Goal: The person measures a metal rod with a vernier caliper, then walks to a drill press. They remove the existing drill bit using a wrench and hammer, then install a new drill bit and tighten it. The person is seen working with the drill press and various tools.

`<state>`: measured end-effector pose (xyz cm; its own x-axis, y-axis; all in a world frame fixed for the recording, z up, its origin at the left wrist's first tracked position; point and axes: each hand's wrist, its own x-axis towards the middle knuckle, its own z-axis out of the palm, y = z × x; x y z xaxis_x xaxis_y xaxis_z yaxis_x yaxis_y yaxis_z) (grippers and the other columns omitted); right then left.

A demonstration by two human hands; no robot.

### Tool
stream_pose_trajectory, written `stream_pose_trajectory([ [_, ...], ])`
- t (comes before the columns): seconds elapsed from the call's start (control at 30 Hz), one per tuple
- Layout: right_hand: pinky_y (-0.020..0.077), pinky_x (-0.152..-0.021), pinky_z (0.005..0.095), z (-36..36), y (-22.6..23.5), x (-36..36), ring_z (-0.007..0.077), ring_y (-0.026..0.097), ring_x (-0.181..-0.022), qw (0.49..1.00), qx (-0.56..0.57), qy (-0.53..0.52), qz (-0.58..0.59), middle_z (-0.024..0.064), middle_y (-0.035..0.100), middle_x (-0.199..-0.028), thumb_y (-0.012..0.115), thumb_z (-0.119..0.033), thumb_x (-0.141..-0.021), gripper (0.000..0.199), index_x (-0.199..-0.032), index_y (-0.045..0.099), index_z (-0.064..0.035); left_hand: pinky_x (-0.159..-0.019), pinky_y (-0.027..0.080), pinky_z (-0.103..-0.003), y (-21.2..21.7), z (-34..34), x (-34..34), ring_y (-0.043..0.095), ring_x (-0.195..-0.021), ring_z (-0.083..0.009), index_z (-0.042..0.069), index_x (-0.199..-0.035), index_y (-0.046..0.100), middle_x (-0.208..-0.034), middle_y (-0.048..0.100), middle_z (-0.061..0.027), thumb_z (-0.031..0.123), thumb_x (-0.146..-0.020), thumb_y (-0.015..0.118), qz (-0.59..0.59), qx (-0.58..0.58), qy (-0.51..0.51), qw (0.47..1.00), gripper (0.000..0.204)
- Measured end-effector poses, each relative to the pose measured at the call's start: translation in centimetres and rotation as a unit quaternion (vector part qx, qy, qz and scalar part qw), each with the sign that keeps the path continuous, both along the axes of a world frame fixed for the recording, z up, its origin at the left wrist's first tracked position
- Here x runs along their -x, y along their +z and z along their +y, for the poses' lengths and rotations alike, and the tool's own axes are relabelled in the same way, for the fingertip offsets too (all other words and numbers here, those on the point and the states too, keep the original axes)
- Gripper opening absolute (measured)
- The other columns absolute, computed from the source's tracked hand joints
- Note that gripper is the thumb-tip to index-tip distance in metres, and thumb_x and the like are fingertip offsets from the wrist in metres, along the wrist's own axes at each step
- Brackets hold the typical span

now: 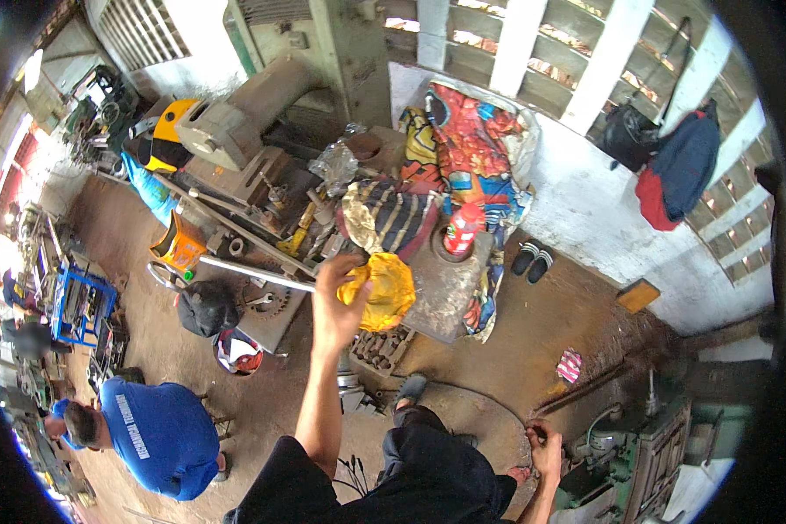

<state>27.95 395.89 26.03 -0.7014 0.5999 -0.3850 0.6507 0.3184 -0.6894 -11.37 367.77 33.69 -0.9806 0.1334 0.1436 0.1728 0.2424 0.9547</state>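
Note:
My left hand (339, 301) reaches forward at mid-view, its fingers and thumb closed on the left side of a crumpled yellow cloth (389, 293). The cloth is bunched up beside the metal worktable (450, 293). A striped dark and cream cloth (389, 214) lies just beyond it, and a red bottle or canister (464, 231) stands on the table to its right. Low on the right, my right hand (546, 450) is beside a green machine (637, 454). Its fingers are curled; what they hold, if anything, I cannot make out. A thin dark cable (489, 400) runs along the floor toward it.
A tray of metal parts (382, 349) sits below the table. A toothed metal disc (266, 301) and a black bag (208, 307) lie left. A person in a blue shirt (157, 437) bends at lower left. Black sandals (531, 262) rest by the white wall.

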Motion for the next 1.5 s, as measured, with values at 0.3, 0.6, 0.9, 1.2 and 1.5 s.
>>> stream_pose_trajectory([
  [0.3,0.0488,-0.093,0.0436,2.8,-1.4,-12.4,0.0383,0.061,-0.107,0.999,-0.005,0.012,0.038,0.0206,0.065,-0.116,0.059,-0.017,-0.091,0.032,-0.118,0.061,-0.0007,-0.092,0.050,-0.035,-0.5,13.3,-15.5,0.059,-0.108,-0.0225,0.001,-0.119,0.057,-0.122,0.058,-0.0123,-0.001,-0.083,0.068,0.062,-0.027,-0.255,0.964,0.037],
  [0.6,0.0497,-0.085,0.0457,0.0,-4.4,-34.4,0.0385,0.063,-0.102,0.980,-0.030,-0.183,0.070,0.0200,0.065,-0.110,0.058,-0.015,-0.092,0.029,-0.117,0.059,-0.0013,-0.084,0.047,-0.026,-1.8,31.6,-37.7,0.056,-0.100,-0.0139,0.002,-0.118,0.057,-0.122,0.058,-0.0090,-0.008,-0.085,0.061,-0.004,-0.024,-0.560,0.828,0.035],
  [0.9,0.0518,-0.083,0.0395,-3.4,-4.3,-47.4,0.0283,0.066,-0.097,0.865,0.005,-0.478,0.151,0.0125,0.069,-0.105,0.062,-0.021,-0.093,0.028,-0.116,0.061,-0.0047,-0.086,0.050,-0.030,2.7,42.7,-62.9,0.058,-0.108,-0.0204,0.000,-0.105,0.063,-0.119,0.059,-0.0118,-0.005,-0.084,0.065,0.058,-0.031,-0.831,0.553,0.022],
  [1.2,0.0524,-0.073,0.0403,10.6,-0.1,-62.4,0.0289,0.069,-0.083,0.703,-0.199,-0.671,0.127,0.0196,0.070,-0.088,0.066,-0.022,-0.088,0.026,-0.101,0.068,0.0000,-0.090,0.046,-0.029,-0.5,52.7,-67.9,0.059,-0.105,-0.0182,-0.001,-0.104,0.063,-0.113,0.062,-0.0101,-0.002,-0.089,0.062,-0.033,0.014,-0.863,0.503,0.015],
  [1.5,0.0494,-0.089,0.0467,30.9,-0.5,-83.9,0.0422,0.059,-0.103,0.527,-0.395,-0.733,-0.169,0.0268,0.061,-0.111,0.065,-0.019,-0.086,0.031,-0.109,0.060,0.0027,-0.085,0.047,-0.027,-1.2,62.8,-68.1,0.062,-0.096,-0.0149,0.000,-0.106,0.063,-0.104,0.066,-0.0080,0.001,-0.091,0.063,-0.057,0.061,-0.858,0.507,0.015],
])
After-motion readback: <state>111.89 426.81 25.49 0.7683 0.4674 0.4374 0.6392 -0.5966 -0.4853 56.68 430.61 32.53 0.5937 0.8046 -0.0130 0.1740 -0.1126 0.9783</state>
